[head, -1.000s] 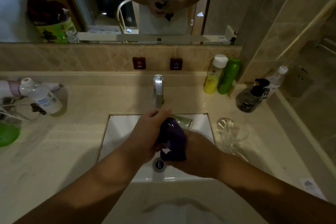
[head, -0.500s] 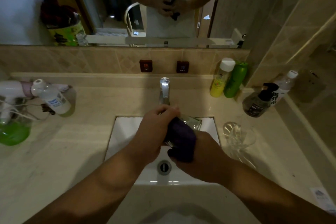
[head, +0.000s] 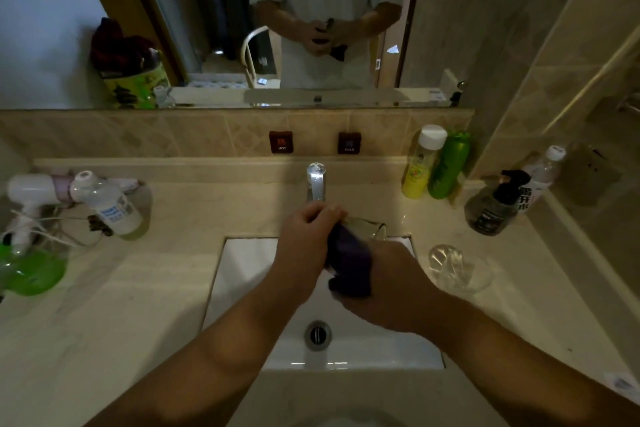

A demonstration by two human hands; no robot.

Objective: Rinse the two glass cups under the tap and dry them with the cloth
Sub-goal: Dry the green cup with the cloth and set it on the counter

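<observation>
Glass cup [head: 367, 228] held over sink [head: 242, 274], at 6 o'clock of tap [head: 316, 182]. Left hand [head: 304, 239] curled round its body; right hand [head: 388, 284] grips purple cloth [head: 348, 263] pressed on it. Versus a second ago: hands and cloth barely shifted, so drying likely continues. Second cup [head: 450, 267] stands on counter at 3 o'clock, apparently done

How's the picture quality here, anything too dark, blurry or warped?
Head view: dim and warm overall; bright glare on the tap; wide-angle bending at the edges; purple cloth and held glass cup smeared by motion; second glass cup faint against the counter.
</observation>
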